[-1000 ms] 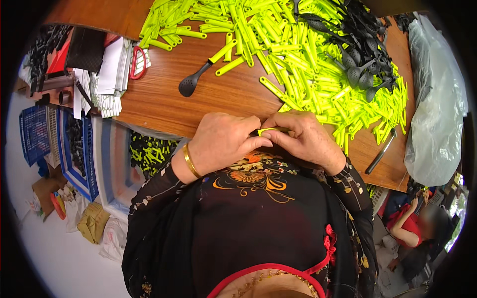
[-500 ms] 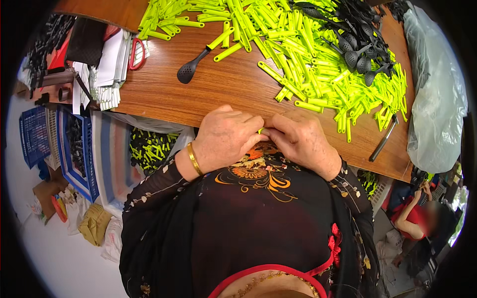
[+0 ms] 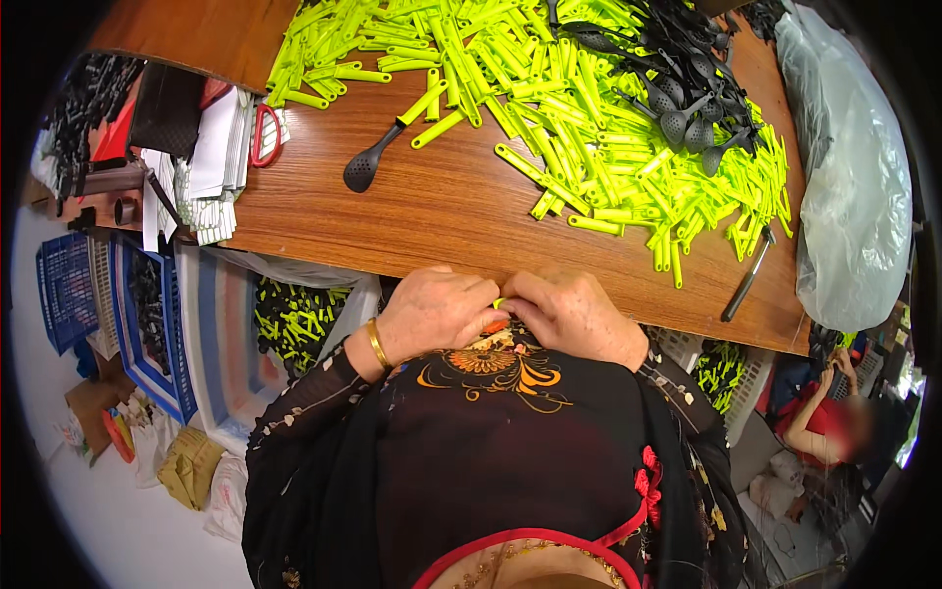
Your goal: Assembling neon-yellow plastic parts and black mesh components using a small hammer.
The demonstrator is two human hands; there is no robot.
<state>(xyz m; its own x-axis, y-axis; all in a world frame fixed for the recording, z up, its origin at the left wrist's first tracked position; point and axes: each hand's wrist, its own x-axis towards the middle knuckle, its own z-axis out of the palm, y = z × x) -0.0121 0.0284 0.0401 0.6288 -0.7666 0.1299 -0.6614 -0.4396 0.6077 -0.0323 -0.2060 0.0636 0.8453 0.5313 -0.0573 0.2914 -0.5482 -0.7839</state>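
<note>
My left hand [image 3: 432, 312] and my right hand [image 3: 574, 312] meet at the table's front edge, close to my body. Their thumbs and fingertips are pinched together around a small lime-green piece [image 3: 498, 303]. Only a sliver of it shows between the fingers, so its full shape is hidden. On the table beyond lies a black slotted spoon [image 3: 362, 171] with a lime-green handle. Loose lime-green handles [image 3: 628, 177] are heaped at the far middle and right, and black slotted spoon heads [image 3: 677, 123] lie on top of them.
Red-handled scissors [image 3: 265, 135] and papers [image 3: 218, 147] sit at the table's left. A black rod-like tool [image 3: 748, 277] lies near the right edge, beside a clear plastic bag [image 3: 852, 187]. Crates [image 3: 147, 314] stand below left. Another person [image 3: 824, 422] sits at the lower right.
Both hands have come slightly nearer my body and down in the picture, still pinched on the lime-green piece. The view has shifted a little; the things on the table look unchanged.
</note>
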